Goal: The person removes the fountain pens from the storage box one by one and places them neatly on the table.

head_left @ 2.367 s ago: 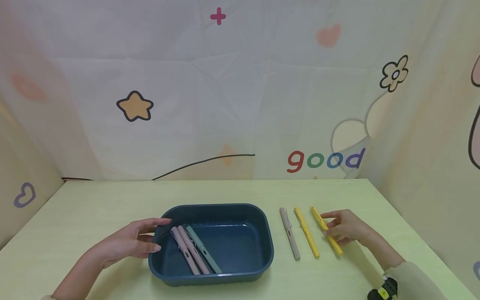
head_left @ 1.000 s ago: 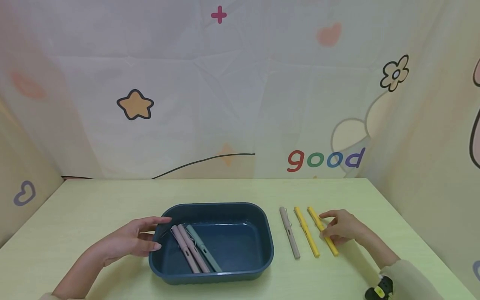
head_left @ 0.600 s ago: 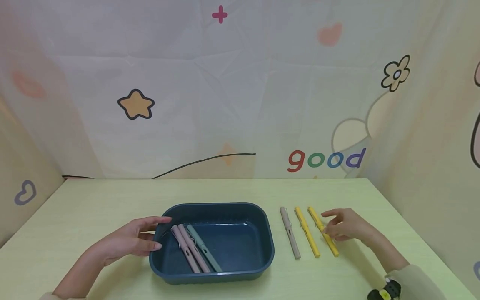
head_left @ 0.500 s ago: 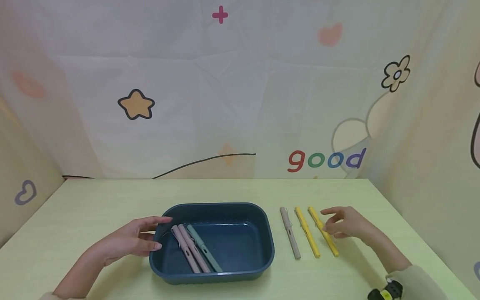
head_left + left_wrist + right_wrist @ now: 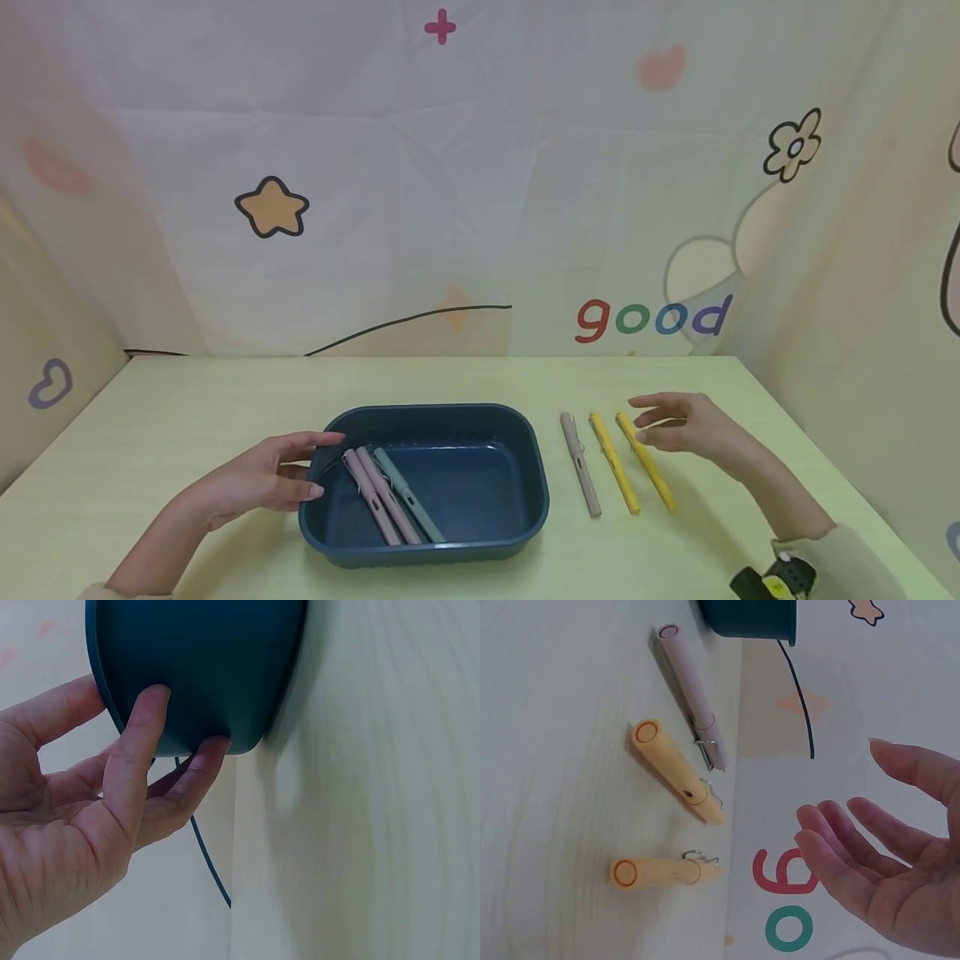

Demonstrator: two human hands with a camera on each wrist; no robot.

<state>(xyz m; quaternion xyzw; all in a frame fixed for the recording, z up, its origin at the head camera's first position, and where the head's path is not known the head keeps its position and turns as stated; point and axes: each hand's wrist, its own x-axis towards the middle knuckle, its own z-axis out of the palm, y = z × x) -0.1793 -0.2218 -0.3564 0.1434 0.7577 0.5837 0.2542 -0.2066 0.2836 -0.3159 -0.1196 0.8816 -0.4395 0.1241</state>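
Note:
My left hand point(image 5: 258, 477) grips the left rim of a dark blue rectangular box point(image 5: 480, 552); in the left wrist view, fingertips press its outer wall point(image 5: 202, 667). Inside at the left lie two pink capped pens point(image 5: 388, 497) and one green capped pen point(image 5: 408, 497), side by side and slanted. My right hand point(image 5: 690, 425) is raised over the table with loosely bent fingers and nothing in them. Below its fingertips lies the rightmost yellow pen point(image 5: 654, 471). Another yellow pen point(image 5: 615, 464) and a greyish-pink pen point(image 5: 580, 467) lie to its left, roughly parallel, clips facing away from me.
A pale wood-grain table point(image 5: 225, 400) carries everything. Behind it hangs a printed cloth point(image 5: 360, 208) with a star and the word "good", and more cloth point(image 5: 862, 275) closes off the sides. A black wrist device point(image 5: 776, 579) sits at my right sleeve.
My right hand has nudged the rightmost yellow pen slightly left, let go of it, then risen up and away. My left hand and the box have stayed in place.

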